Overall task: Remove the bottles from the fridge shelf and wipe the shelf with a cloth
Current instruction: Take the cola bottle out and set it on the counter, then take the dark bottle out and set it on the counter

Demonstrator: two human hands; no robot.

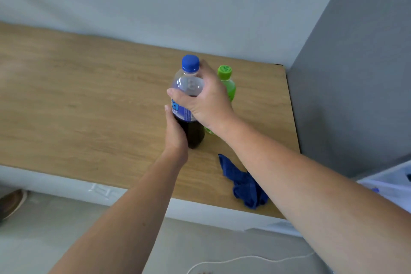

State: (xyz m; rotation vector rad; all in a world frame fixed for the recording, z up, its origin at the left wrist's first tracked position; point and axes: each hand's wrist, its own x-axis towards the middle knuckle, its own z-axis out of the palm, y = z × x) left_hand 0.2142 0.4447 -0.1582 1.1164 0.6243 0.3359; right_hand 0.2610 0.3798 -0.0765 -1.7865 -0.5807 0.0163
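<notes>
A dark cola bottle (190,87) with a blue cap and blue label stands upright on the wooden countertop (89,100). My right hand (206,100) wraps its upper part from the right. My left hand (175,133) grips its lower part from the left. Just behind and to the right stands a green bottle (227,80) with a green cap, partly hidden by my right hand. A crumpled blue cloth (244,184) lies near the counter's front edge, under my right forearm. No fridge shelf is in view.
A grey upright panel (351,87) bounds the counter on the right. A pale wall runs behind. A white object (389,184) shows at the right edge. Below are a grey floor, a white cord (244,259) and a shoe (11,203) at left.
</notes>
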